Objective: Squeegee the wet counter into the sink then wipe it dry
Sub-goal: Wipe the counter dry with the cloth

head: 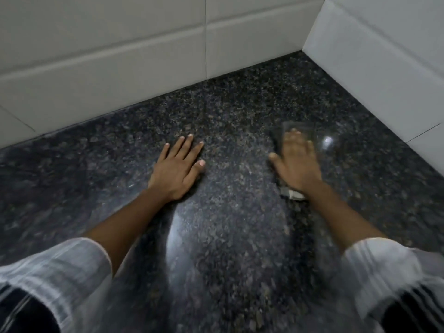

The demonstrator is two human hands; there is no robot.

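The dark speckled granite counter [235, 111] fills the view and runs into a corner of white tiled walls. My left hand [179, 170] lies flat on the counter, palm down, fingers spread, holding nothing. My right hand [296, 162] presses flat on a grey cloth [294, 193] on the counter near the right wall; the hand and cloth are blurred by motion. The cloth shows past my fingertips and under my wrist. No squeegee and no sink are in view.
A white tiled wall [120, 56] stands behind the counter and another white tiled wall [384, 56] bounds it on the right. A light glare [328, 141] shines on the counter just right of the cloth.
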